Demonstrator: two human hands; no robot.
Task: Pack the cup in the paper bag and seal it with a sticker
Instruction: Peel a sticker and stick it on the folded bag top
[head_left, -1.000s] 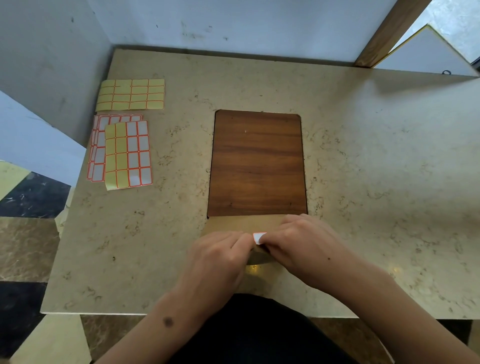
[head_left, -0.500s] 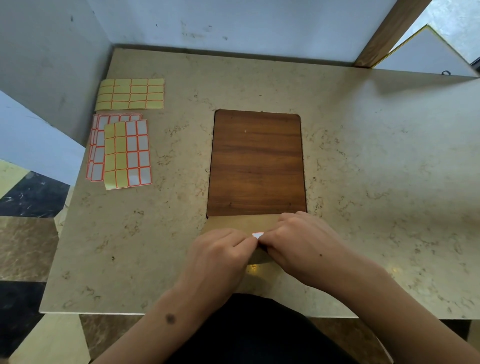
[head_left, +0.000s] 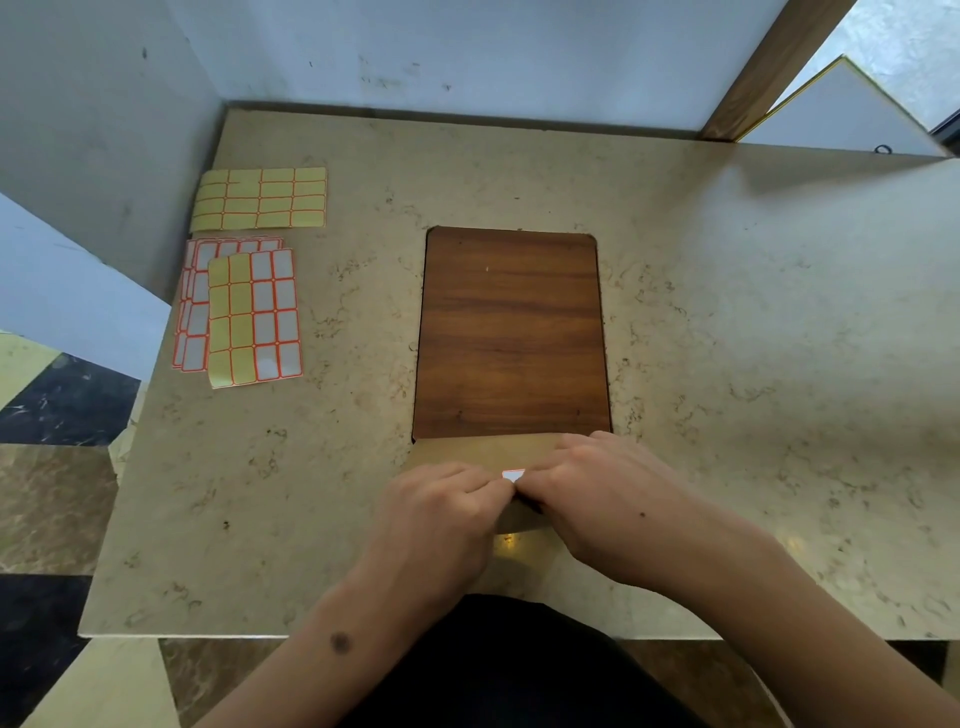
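With the paper bag (head_left: 483, 451) lying flat at the table's (head_left: 727, 312) near edge, left hand (head_left: 441, 512) and right hand (head_left: 602, 499) both pinch a white sticker (head_left: 513, 475) over its fold. Cup unseen, presumably packed; sealing looks nearly done, pressing down remains.

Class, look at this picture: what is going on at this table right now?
A person sits at a marble table with both hands together over a brown paper bag lying flat at the near edge. The left hand and right hand meet at a small white sticker with a red border, handling it on the bag. The cup is not visible. Sheets of stickers lie at the far left, and a wooden board lies just beyond the bag.
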